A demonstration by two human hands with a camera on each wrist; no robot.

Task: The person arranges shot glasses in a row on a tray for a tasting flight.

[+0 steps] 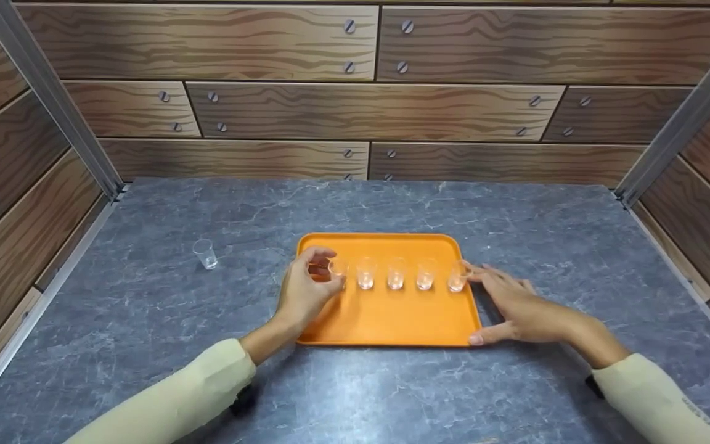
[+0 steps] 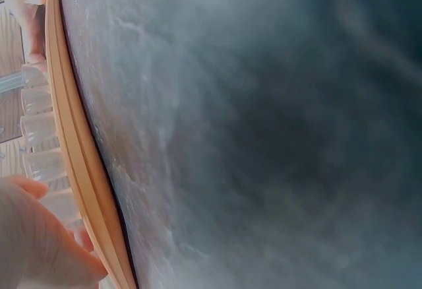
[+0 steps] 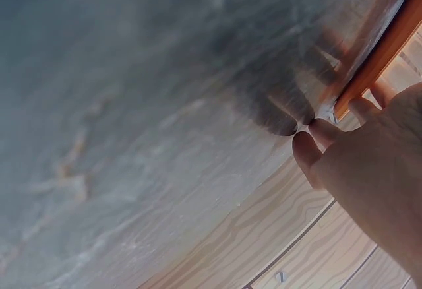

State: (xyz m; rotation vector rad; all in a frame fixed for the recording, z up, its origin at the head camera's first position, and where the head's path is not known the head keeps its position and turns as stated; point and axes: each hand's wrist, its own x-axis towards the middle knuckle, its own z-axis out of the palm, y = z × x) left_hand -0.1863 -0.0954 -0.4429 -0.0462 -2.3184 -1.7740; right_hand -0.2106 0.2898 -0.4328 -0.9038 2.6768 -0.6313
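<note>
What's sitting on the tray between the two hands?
In the head view, three small clear glasses stand in a row on the orange tray between the left hand, which pinches the leftmost glass, and the right hand, beside the rightmost glass.

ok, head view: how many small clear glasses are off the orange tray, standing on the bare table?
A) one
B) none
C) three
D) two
A: a single lone glass stands on the grey table to the left of the orange tray, apart from it, while the other five sit in a row on the tray between the left hand and the right hand.
</note>
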